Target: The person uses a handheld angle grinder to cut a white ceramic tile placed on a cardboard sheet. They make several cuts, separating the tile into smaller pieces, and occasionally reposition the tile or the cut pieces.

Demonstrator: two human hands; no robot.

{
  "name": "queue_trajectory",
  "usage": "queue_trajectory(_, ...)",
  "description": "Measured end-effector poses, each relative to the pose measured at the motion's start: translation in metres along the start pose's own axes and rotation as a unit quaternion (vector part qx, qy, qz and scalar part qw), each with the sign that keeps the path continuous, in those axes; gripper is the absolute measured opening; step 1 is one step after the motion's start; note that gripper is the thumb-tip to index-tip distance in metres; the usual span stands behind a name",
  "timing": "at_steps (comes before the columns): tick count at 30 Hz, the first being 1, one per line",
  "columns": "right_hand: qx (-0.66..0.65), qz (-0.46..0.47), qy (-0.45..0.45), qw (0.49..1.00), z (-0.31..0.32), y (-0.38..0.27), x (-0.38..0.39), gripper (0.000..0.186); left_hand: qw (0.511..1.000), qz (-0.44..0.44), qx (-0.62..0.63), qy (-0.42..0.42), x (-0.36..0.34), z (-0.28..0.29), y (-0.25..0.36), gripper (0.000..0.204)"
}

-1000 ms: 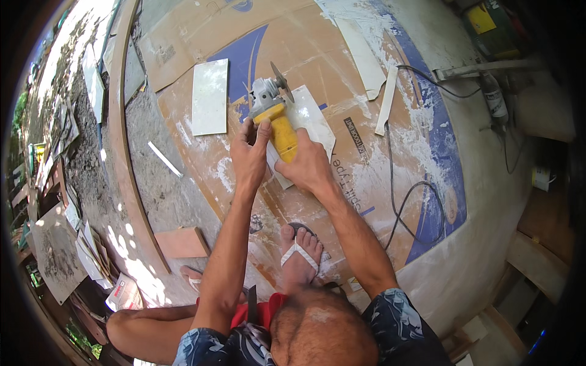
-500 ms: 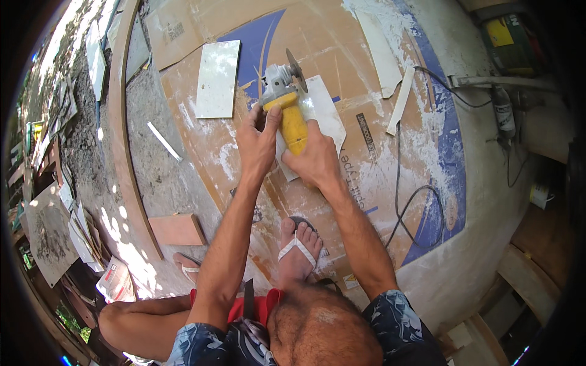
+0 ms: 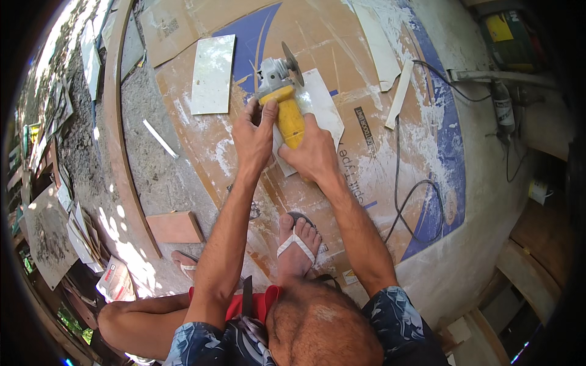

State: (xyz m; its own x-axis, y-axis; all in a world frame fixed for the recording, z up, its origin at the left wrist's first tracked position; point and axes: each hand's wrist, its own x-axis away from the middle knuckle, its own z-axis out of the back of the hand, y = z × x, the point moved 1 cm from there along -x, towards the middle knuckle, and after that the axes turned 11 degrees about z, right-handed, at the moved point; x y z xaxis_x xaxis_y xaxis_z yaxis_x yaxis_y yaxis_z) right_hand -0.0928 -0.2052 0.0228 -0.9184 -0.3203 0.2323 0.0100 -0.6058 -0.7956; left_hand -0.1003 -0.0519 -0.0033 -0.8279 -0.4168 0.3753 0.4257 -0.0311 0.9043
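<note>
Very little changes over the last half second: my view shifts slightly, and the grinder [image 3: 290, 125] stays in both hands at about the same place against the things around it. For the work this means, as I judge it, a steady pause in handling, with nothing else picked up or put down.

My right hand [image 3: 312, 149] is closed around the rear of the yellow body. My left hand [image 3: 253, 137] holds it up front, thumb along the collar below the grey head, fingers curled and partly hidden, so that grip is closed too, though I cannot see how tightly.

The grinder sits over the offcut [image 3: 323, 107], around the middle of the cardboard [image 3: 311, 52], its disc [image 3: 293, 63] away from me. I cannot tell whether the disc touches the offcut or spins.

The tile [image 3: 213, 76] lies apart, by the cardboard's left edge; the strip [image 3: 400, 94] and the looped cord [image 3: 397, 165] lie toward its right edge
</note>
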Motion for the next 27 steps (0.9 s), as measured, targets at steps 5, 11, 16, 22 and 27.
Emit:
queue_trajectory(5,-0.004,-0.001,-0.002,1.000,0.0007,-0.0014,-0.0005,0.057,1.000,-0.003,0.004,0.000,-0.0012,0.0004,-0.0019,0.057)
queue_trajectory(11,0.006,0.003,0.001,1.000,-0.0006,0.0006,-0.0011,0.058,1.000,0.002,-0.007,0.018,0.0019,-0.0019,0.0025,0.057)
queue_trajectory(16,0.006,0.004,-0.001,1.000,-0.0008,0.0006,-0.0016,0.059,0.999,-0.004,-0.021,0.025,0.0009,-0.0008,0.0004,0.057)
queue_trajectory(22,0.001,-0.012,-0.011,1.000,0.0018,-0.0017,-0.0020,0.059,0.999,-0.003,-0.027,0.027,0.0015,-0.0015,0.0016,0.058)
queue_trajectory(27,-0.002,-0.016,-0.017,1.000,0.0032,-0.0028,-0.0029,0.059,0.999,-0.003,-0.036,0.028,0.0013,-0.0011,0.0015,0.060)
